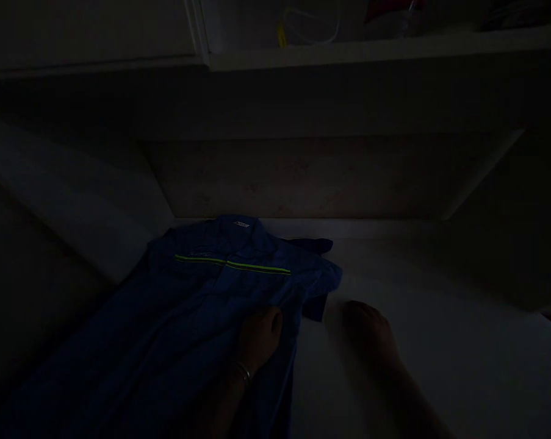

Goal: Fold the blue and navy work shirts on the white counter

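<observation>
A blue shirt (197, 305) with a yellow-green stripe across the chest lies spread on a pale surface (440, 341). My left hand (259, 338), with a bracelet at the wrist, rests on the shirt near its right edge, fingers curled into the cloth. My right hand (369, 332) lies on the bare surface just right of the shirt, close to a folded sleeve; its fingers are curled downward and too dark to read. The scene is very dim.
A pale wall panel (302, 177) rises behind the shirt. Above it runs a white shelf (376, 52) holding a clear container and dark items. A slanted pale board (74, 201) stands at the left.
</observation>
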Action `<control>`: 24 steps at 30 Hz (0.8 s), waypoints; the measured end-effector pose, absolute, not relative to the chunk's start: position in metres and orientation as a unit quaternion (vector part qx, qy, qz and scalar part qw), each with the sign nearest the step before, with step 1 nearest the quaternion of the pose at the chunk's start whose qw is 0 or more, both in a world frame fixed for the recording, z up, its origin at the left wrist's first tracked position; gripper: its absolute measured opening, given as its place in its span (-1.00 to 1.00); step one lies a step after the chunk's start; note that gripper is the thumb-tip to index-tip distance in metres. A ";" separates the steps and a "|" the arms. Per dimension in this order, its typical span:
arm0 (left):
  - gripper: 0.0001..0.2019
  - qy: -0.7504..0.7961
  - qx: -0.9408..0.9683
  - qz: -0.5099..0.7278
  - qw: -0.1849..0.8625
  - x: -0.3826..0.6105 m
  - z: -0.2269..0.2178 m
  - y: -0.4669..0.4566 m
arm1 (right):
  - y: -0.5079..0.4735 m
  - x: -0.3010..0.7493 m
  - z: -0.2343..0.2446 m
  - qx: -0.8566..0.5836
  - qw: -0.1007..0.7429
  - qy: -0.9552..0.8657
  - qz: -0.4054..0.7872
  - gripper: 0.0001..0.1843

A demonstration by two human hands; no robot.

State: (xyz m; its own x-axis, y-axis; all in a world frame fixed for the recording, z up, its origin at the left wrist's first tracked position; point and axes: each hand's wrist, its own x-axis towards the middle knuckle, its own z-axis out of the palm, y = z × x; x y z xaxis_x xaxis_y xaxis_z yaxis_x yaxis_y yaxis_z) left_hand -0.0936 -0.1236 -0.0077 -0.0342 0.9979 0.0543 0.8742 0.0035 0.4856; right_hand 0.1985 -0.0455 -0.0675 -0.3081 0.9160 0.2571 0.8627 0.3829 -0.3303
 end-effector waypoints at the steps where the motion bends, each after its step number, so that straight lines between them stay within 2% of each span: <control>1: -0.79 0.690 0.679 0.199 0.153 -0.094 -0.008 -0.124 | -0.046 0.198 -0.068 -0.552 0.207 -0.805 0.063 -0.62; 10: -0.79 0.697 0.683 0.166 0.145 -0.095 -0.009 -0.121 | -0.045 0.195 -0.064 -0.584 0.166 -0.790 0.081 -0.62; 15: -0.71 0.708 0.679 0.128 0.147 -0.088 0.007 -0.126 | -0.053 0.185 -0.048 -0.608 0.122 -0.779 0.093 -0.63; 19: -0.63 0.696 0.706 0.054 0.123 -0.075 0.028 -0.176 | -0.058 0.173 -0.028 -0.617 0.075 -0.776 0.104 -0.53; 24: -0.61 0.751 0.639 -0.041 0.164 -0.070 0.040 -0.275 | -0.045 0.149 -0.007 -0.590 0.035 -0.799 0.113 -0.41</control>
State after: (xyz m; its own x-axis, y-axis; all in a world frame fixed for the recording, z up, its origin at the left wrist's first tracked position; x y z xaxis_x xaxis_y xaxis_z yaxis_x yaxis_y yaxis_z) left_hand -0.0698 -0.2748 0.0401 -0.1302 0.9455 -0.2984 0.9725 0.1804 0.1471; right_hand 0.1494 -0.0446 -0.0073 -0.3019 0.9503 -0.0765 0.9343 0.2790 -0.2217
